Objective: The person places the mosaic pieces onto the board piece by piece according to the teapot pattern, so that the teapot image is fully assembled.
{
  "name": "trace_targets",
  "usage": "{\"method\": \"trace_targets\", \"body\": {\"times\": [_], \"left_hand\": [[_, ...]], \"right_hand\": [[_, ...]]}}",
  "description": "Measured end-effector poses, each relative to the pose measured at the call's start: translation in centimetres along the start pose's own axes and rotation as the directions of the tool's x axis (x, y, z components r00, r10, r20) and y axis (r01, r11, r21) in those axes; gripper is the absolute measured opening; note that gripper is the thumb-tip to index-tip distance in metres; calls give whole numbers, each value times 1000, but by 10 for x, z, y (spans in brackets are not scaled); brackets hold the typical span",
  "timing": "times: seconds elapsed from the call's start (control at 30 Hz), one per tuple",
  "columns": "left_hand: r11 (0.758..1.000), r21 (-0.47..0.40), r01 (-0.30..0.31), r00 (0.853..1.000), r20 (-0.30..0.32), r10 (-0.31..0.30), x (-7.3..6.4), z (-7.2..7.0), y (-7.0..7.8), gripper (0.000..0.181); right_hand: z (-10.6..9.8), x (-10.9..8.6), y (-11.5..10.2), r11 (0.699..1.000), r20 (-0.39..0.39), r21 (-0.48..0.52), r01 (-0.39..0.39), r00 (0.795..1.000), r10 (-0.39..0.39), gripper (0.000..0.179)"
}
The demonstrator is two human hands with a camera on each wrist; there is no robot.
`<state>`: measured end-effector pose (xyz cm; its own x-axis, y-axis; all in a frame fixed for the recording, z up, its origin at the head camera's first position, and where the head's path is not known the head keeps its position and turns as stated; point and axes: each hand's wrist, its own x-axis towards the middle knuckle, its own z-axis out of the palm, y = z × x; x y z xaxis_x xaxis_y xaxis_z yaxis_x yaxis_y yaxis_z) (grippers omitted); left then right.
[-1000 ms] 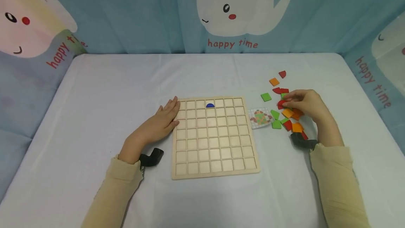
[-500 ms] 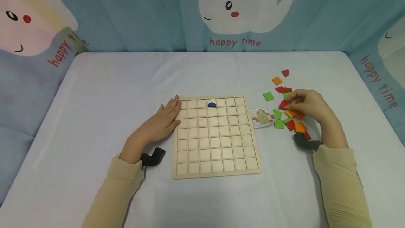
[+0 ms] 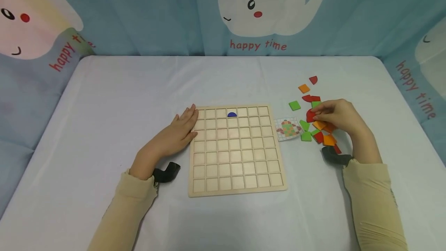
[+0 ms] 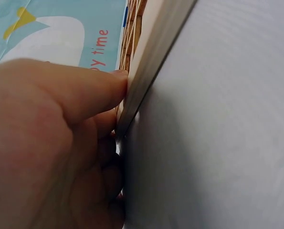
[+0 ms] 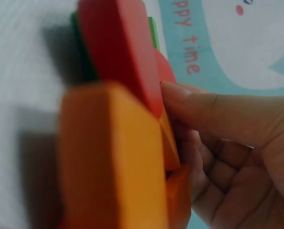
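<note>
A square wooden grid board [image 3: 230, 146] lies mid-table with one blue half-round piece [image 3: 232, 114] in a top-row cell. My left hand [image 3: 174, 134] rests at the board's left side, fingers straight. In the left wrist view, the thumb [image 4: 99, 90] touches the edge of the board [image 4: 151, 52]. Over at the right, my right hand [image 3: 339, 115] pinches a red rounded piece [image 3: 309, 115] between thumb and index finger, among scattered green, red and orange pieces. Seen from the right wrist, the thumb [image 5: 180, 95] presses against that red piece [image 5: 164, 67].
A small pattern card [image 3: 288, 129] with a coloured design lies against the board's right edge. Green pieces [image 3: 294, 105] and an orange square [image 3: 304, 88] lie loose beyond it. Black wrist devices [image 3: 167, 172] sit at both cuffs. A blue printed curtain [image 3: 156, 14] hangs behind the table.
The red rounded piece has turned and shifted slightly among the others under my right fingers. My left hand stays at the board. The head view has shifted a little.
</note>
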<state>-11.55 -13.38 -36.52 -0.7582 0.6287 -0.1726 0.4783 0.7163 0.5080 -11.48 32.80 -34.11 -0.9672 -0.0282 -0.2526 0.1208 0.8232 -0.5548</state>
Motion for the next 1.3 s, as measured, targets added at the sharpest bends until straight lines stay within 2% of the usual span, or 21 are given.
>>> {"method": "trace_targets", "body": {"times": [0.23,0.43,0.6,1.0,1.13,1.3], "left_hand": [[1000,14,8,1000,0,-8,-1,2,-2,62],[1000,3,2,1000,-10,-2,0,-1,-1,62],[1000,-2,1,1000,-8,-1,-2,-2,-2,62],[1000,2,9,1000,-3,-9,-1,3,0,62],[1000,6,17,1000,-13,-17,-1,1,1,63],[999,10,30,1000,-3,-30,-1,1,1,63]], "right_hand": [[-3,-4,1,997,22,71,20,1000,-22,21],[-13,-7,-1,971,-62,238,37,998,-23,27],[-12,-9,-6,951,-89,302,63,995,-37,26],[-7,-17,-16,919,-70,386,80,996,-58,15],[-6,-17,-25,914,-77,399,81,996,-54,17],[-3,-18,-31,920,-85,388,51,996,-20,24]]}}
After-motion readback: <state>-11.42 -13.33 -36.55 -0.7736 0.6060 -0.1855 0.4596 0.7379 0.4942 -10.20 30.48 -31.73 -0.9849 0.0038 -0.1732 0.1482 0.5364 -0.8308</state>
